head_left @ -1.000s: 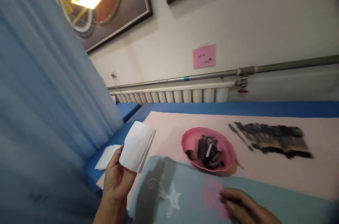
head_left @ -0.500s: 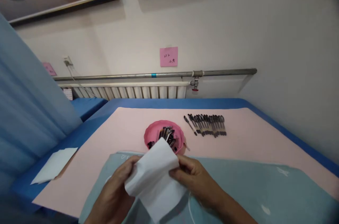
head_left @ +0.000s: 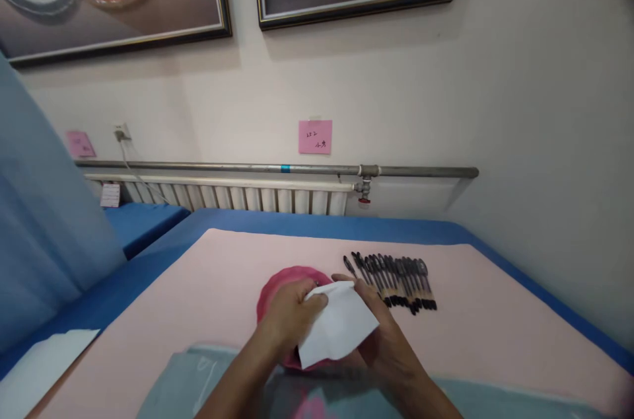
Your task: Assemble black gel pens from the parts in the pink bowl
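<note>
A folded sheet of white paper (head_left: 339, 325) is held up over the pink scalloped dish (head_left: 266, 293). My left hand (head_left: 292, 314) pinches the paper's upper left side, thumb on top. Along its right side my right hand (head_left: 384, 340) supports the paper, fingers reaching round the top edge and partly hidden behind it. Paper and hands cover most of the dish, so its contents are hidden now. Just right of my right hand lies a row of black-capped pens (head_left: 396, 277) on the pink sheet.
The pink sheet (head_left: 238, 267) covers a blue bed (head_left: 317, 224). Teal fabric (head_left: 198, 373) lies at the front edge. More white paper (head_left: 47, 366) rests at the left. A light blue curtain (head_left: 44, 227) hangs on the left; a radiator (head_left: 257, 197) and pipe line the wall.
Both hands have carried the paper forward, from above the teal fabric to over the pink dish. The paper now looks smaller and more folded. The camera view has tilted up.
</note>
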### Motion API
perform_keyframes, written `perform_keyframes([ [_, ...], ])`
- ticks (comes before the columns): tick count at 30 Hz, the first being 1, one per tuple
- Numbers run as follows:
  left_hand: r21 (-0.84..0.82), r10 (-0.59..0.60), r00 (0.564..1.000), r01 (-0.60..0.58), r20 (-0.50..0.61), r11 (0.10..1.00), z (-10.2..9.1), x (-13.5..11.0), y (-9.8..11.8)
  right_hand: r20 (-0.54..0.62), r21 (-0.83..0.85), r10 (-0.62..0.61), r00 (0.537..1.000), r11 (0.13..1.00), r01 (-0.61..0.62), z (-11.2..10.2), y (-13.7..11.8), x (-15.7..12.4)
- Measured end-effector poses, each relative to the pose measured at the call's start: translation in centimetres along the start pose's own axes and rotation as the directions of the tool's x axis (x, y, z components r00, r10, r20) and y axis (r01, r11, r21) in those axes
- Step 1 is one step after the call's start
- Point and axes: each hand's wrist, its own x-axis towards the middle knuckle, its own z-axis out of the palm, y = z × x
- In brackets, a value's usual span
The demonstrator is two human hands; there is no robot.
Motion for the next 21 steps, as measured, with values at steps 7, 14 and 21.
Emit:
perform_keyframes([
  [7, -0.387, -0.090, 0.995, 0.100, 0.044, 0.917, 3.8, 3.0, -3.1, -0.187, -0.240, -0.007, 0.982, 0.970, -0.039, -3.7, 1.2, 1.1],
  [14, -0.859, -0.028, 0.921, 0.372, 0.388, 0.352, 2.3, 1.8, -3.4, -0.489, -0.313, -0.224, 0.843, 0.947, 0.070, -7.6, 1.4, 3.0],
  [21, -0.868, 0.044, 0.893, 0.423, 0.448, 0.261, 2.8, 1.3, -3.5, 0.023, -0.770, -0.481, 0.877, 0.551, 0.322, -5.4, 2.0, 0.3],
])
